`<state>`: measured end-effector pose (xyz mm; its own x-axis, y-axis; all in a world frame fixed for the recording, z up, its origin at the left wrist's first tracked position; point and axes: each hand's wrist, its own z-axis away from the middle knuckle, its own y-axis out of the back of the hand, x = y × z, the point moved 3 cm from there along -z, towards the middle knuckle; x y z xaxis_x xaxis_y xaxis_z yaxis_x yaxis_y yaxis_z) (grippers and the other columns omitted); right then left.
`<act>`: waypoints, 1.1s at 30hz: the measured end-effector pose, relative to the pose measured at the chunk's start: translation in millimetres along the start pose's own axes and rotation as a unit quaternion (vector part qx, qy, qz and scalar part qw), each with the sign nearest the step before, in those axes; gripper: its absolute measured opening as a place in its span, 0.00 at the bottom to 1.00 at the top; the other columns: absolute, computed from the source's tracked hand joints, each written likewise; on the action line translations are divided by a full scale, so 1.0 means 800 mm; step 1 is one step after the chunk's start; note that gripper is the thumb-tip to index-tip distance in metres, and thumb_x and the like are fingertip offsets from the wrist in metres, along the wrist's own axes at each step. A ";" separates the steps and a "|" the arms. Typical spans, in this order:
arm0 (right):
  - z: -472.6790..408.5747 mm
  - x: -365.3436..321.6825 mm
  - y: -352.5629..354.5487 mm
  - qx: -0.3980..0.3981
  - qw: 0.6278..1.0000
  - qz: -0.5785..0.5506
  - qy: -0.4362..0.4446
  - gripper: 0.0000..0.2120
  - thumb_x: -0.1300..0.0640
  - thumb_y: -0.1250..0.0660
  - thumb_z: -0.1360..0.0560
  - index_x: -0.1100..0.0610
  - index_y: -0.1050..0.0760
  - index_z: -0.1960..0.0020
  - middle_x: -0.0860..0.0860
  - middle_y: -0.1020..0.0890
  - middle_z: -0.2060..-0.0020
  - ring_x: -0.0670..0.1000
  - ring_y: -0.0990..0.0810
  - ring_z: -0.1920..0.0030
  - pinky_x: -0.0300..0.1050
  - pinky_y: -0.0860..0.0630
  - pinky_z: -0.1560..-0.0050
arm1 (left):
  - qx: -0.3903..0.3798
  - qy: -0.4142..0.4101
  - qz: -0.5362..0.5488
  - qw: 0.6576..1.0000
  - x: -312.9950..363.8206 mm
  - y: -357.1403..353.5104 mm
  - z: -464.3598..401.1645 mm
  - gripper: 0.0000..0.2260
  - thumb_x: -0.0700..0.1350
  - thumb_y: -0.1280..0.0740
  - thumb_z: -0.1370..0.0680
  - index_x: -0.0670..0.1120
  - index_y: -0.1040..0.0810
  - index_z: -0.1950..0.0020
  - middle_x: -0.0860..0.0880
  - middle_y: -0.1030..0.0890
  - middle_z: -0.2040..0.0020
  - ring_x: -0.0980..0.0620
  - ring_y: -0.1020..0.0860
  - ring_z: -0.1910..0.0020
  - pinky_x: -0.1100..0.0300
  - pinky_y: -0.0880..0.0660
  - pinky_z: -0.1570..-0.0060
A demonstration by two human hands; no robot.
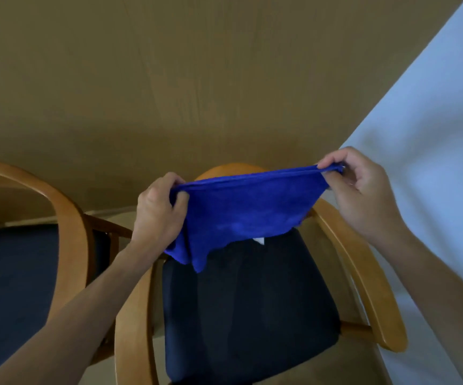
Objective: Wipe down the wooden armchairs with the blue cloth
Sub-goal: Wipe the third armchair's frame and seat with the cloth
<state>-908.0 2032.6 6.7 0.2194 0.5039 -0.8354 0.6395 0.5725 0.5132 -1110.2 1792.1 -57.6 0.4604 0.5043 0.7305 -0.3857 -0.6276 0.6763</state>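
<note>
Blue microfibre cloth [249, 207] hangs stretched in the air above the dark seat of the curved wooden armchair [363, 273] in front of me. My left hand [158, 209] grips one top corner, my right hand [363, 190] pinches the other. The cloth touches no wood, so I judge wiping isn't under way; a second wooden armchair [66, 218] waits beside it.

Blue cloth [249, 207] was held stretched above a wooden armchair [363, 276] with dark seat, left hand [159, 212] gripped its left corner, right hand [363, 187] pinched its right corner, second armchair [66, 218] stood just left, white bedding [433, 162] lay at right.
</note>
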 end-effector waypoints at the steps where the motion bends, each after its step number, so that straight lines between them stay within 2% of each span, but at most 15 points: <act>1: -0.003 -0.011 0.008 0.012 1.000 -0.016 -0.014 0.13 0.62 0.40 0.23 0.44 0.24 0.54 0.43 0.19 0.58 0.51 0.19 0.56 0.59 0.20 0.55 | -0.008 0.027 0.026 0.999 0.007 0.011 -0.005 0.05 0.45 0.40 0.19 0.50 0.27 0.54 0.53 0.23 0.61 0.58 0.24 0.64 0.62 0.29 0.65; 3: -0.010 -0.035 0.024 0.027 0.998 -0.042 -0.038 0.14 0.62 0.40 0.23 0.43 0.24 0.55 0.42 0.19 0.57 0.48 0.18 0.54 0.57 0.18 0.53 | -0.047 0.050 0.037 0.997 0.021 0.034 -0.014 0.10 0.51 0.44 0.17 0.50 0.28 0.55 0.50 0.23 0.62 0.55 0.24 0.65 0.58 0.30 0.66; 5: -0.012 -0.060 0.038 0.020 0.998 -0.038 -0.047 0.14 0.61 0.40 0.23 0.43 0.24 0.55 0.42 0.18 0.57 0.47 0.18 0.54 0.55 0.18 0.53 | -0.090 0.037 0.004 0.995 0.035 0.059 -0.018 0.12 0.54 0.43 0.18 0.48 0.30 0.55 0.49 0.23 0.63 0.51 0.24 0.63 0.59 0.31 0.67; 9: -0.017 -0.113 0.076 0.042 0.996 -0.044 -0.064 0.14 0.61 0.39 0.23 0.42 0.23 0.56 0.41 0.18 0.59 0.45 0.19 0.59 0.51 0.21 0.59 | -0.193 -0.061 -0.023 0.979 0.080 0.119 -0.015 0.12 0.57 0.36 0.22 0.50 0.34 0.48 0.54 0.24 0.57 0.58 0.24 0.59 0.63 0.29 0.64; 12: -0.021 -0.158 0.111 0.064 0.996 -0.041 -0.056 0.16 0.63 0.39 0.23 0.42 0.23 0.57 0.39 0.18 0.60 0.43 0.19 0.60 0.42 0.24 0.61 | -0.231 -0.135 -0.068 0.961 0.119 0.171 -0.016 0.15 0.47 0.31 0.25 0.54 0.35 0.45 0.59 0.26 0.51 0.63 0.26 0.53 0.62 0.27 0.56; 14: -0.025 -0.189 0.135 0.076 0.995 -0.048 -0.051 0.16 0.63 0.39 0.24 0.42 0.22 0.57 0.40 0.17 0.60 0.43 0.19 0.59 0.43 0.24 0.59 | -0.236 -0.151 -0.064 0.958 0.143 0.210 -0.023 0.16 0.40 0.32 0.26 0.55 0.33 0.45 0.58 0.24 0.50 0.63 0.25 0.52 0.63 0.29 0.55; 17: -0.032 -0.233 0.163 0.081 0.995 -0.050 -0.040 0.15 0.63 0.38 0.23 0.44 0.20 0.56 0.42 0.16 0.59 0.45 0.18 0.58 0.46 0.22 0.55 | -0.262 -0.149 -0.065 0.951 0.177 0.268 -0.033 0.11 0.43 0.31 0.24 0.57 0.26 0.47 0.60 0.20 0.54 0.62 0.21 0.55 0.64 0.24 0.57; 20: -0.039 -0.281 0.182 0.087 0.995 -0.052 -0.014 0.15 0.63 0.37 0.24 0.44 0.20 0.57 0.41 0.16 0.61 0.42 0.19 0.61 0.39 0.24 0.60 | -0.282 -0.151 -0.054 0.946 0.208 0.316 -0.036 0.08 0.48 0.27 0.26 0.58 0.21 0.49 0.61 0.17 0.55 0.61 0.19 0.57 0.66 0.23 0.59; 22: -0.041 -0.311 0.194 0.097 0.994 -0.055 0.004 0.17 0.63 0.37 0.25 0.42 0.20 0.58 0.39 0.17 0.63 0.39 0.21 0.63 0.32 0.27 0.64 | -0.284 -0.135 -0.018 0.949 0.222 0.345 -0.034 0.09 0.47 0.25 0.28 0.57 0.19 0.50 0.58 0.15 0.55 0.60 0.17 0.57 0.67 0.22 0.59; 24: -0.039 -0.334 0.205 0.106 0.993 -0.052 0.017 0.16 0.62 0.37 0.25 0.42 0.20 0.58 0.38 0.17 0.62 0.38 0.21 0.63 0.30 0.28 0.64 | -0.263 -0.139 -0.004 0.955 0.230 0.374 -0.029 0.10 0.42 0.27 0.26 0.57 0.18 0.51 0.59 0.15 0.56 0.62 0.18 0.58 0.72 0.25 0.60; 26: -0.036 -0.350 0.212 0.109 0.992 -0.051 0.023 0.12 0.60 0.36 0.25 0.43 0.20 0.56 0.39 0.17 0.61 0.39 0.21 0.62 0.35 0.25 0.60 | -0.212 -0.149 0.001 0.966 0.236 0.400 -0.026 0.12 0.38 0.31 0.23 0.57 0.18 0.53 0.58 0.15 0.58 0.62 0.18 0.60 0.73 0.26 0.61; 29: -0.030 -0.373 0.215 0.110 0.992 -0.054 0.032 0.13 0.60 0.36 0.25 0.42 0.20 0.56 0.40 0.17 0.60 0.41 0.20 0.60 0.44 0.23 0.54 | -0.131 -0.132 0.071 0.980 0.243 0.430 -0.020 0.09 0.36 0.35 0.21 0.50 0.19 0.53 0.51 0.15 0.59 0.53 0.19 0.60 0.63 0.24 0.61; 31: -0.027 -0.386 0.217 0.120 0.991 -0.061 0.030 0.14 0.60 0.36 0.25 0.40 0.19 0.57 0.39 0.17 0.59 0.42 0.19 0.58 0.44 0.23 0.53 | -0.052 -0.111 0.131 0.984 0.246 0.445 -0.016 0.05 0.38 0.34 0.21 0.47 0.22 0.54 0.49 0.16 0.62 0.51 0.22 0.63 0.58 0.27 0.62; 33: -0.025 -0.397 0.217 0.125 0.989 -0.082 0.011 0.13 0.59 0.37 0.25 0.42 0.19 0.55 0.41 0.16 0.58 0.45 0.18 0.55 0.43 0.22 0.54 | 0.008 -0.096 0.197 0.976 0.254 0.456 -0.006 0.04 0.41 0.32 0.22 0.45 0.20 0.56 0.47 0.17 0.61 0.51 0.22 0.62 0.56 0.28 0.60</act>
<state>-881.3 1984.7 364.5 0.0833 0.4333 -0.8974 0.8278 0.4713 0.3043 -1161.3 1668.9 337.9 0.4208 0.1024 0.9013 -0.5519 -0.7596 0.3440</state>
